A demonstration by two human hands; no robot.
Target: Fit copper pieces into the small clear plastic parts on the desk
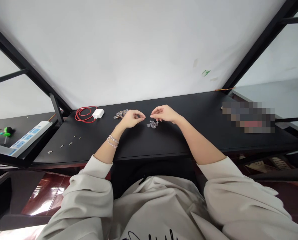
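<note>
My left hand (133, 118) is above the black table (154, 146), thumb and fingertips pinched together. Facing it, a short gap away, my right hand (164, 113) is pinched too. Whatever either pinch holds is too small to make out. Below my right fingertips lies a small cluster of shiny, silvery trinket-like pieces (152, 124). A larger heap of similar silvery and brownish pieces (119, 114) sits behind my left hand, which partly covers it.
A white charger (98, 113) with a coiled red cable (80, 115) lies at the back left. Tiny metal bits (70, 143) are scattered on the table's left part. Farther left are a white power strip (31, 136) and a green-handled tool (7, 131). Black frame posts (56, 106) flank the table.
</note>
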